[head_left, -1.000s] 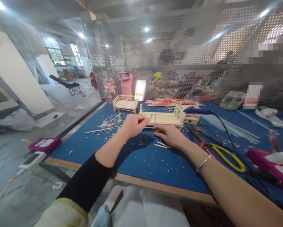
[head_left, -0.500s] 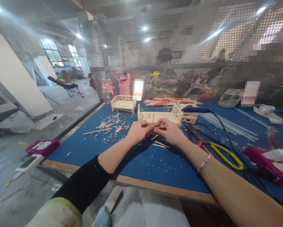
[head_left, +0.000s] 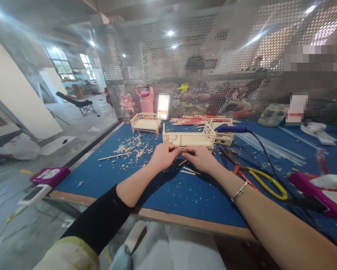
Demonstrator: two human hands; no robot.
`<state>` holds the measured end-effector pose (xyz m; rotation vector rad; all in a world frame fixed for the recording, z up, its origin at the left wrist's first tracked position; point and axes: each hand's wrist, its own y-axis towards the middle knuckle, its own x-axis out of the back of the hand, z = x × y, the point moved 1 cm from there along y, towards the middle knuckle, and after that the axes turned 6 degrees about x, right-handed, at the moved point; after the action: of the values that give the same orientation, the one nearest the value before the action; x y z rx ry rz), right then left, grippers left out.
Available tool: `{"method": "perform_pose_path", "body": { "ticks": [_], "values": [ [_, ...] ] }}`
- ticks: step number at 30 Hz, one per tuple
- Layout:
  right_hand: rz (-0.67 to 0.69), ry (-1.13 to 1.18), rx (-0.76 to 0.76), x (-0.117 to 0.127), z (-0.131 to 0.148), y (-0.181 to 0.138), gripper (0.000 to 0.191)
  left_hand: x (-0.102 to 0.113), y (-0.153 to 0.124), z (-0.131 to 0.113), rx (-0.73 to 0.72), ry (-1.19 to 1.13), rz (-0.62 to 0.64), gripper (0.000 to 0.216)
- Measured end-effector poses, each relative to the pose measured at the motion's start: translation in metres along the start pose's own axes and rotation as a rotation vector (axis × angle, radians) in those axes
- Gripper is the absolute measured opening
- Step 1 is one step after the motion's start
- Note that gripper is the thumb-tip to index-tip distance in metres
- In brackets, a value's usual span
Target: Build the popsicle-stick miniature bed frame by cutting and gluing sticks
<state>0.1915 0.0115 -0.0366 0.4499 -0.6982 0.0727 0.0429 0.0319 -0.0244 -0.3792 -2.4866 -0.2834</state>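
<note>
My left hand and my right hand meet fingertip to fingertip over the blue mat, both pinched on a small wooden stick between them. Just behind my hands stands a long wooden model bed frame. A couple of loose sticks lie on the mat under my right hand. A silver bracelet sits on my right wrist.
A smaller wooden model bed stands at the back left, with wood shavings before it. A blue-handled tool with a black cable, yellow-handled pliers, a magenta tool lie to the right. A perforated screen backs the table; people sit beyond it.
My left hand came down from above the mat and my right hand rose from the loose sticks. They met and now pinch one small stick between them.
</note>
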Motion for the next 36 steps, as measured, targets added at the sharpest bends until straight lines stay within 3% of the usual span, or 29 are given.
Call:
{"method": "perform_pose_path", "body": {
  "ticks": [5, 11, 17, 27, 36],
  "values": [
    [-0.042, 0.025, -0.034, -0.006, -0.001, 0.001, 0.025, 0.002, -0.002, -0.002, -0.033, 0.093, -0.013, 0.029],
    [-0.166, 0.003, -0.067, -0.007, 0.000, 0.004, 0.019, 0.001, 0.003, 0.000, -0.005, 0.095, -0.142, 0.025],
    [-0.216, -0.033, -0.092, -0.004, -0.004, 0.004, 0.015, -0.007, 0.010, 0.001, -0.125, 0.294, -0.289, 0.033],
    [-0.221, -0.017, -0.078, -0.004, -0.005, 0.003, 0.017, -0.011, 0.014, 0.000, -0.080, 0.546, -0.334, 0.033],
    [-0.221, -0.015, -0.104, -0.003, -0.005, 0.002, 0.017, -0.012, 0.014, 0.000, -0.061, 0.528, -0.330, 0.034]
  ]
}}
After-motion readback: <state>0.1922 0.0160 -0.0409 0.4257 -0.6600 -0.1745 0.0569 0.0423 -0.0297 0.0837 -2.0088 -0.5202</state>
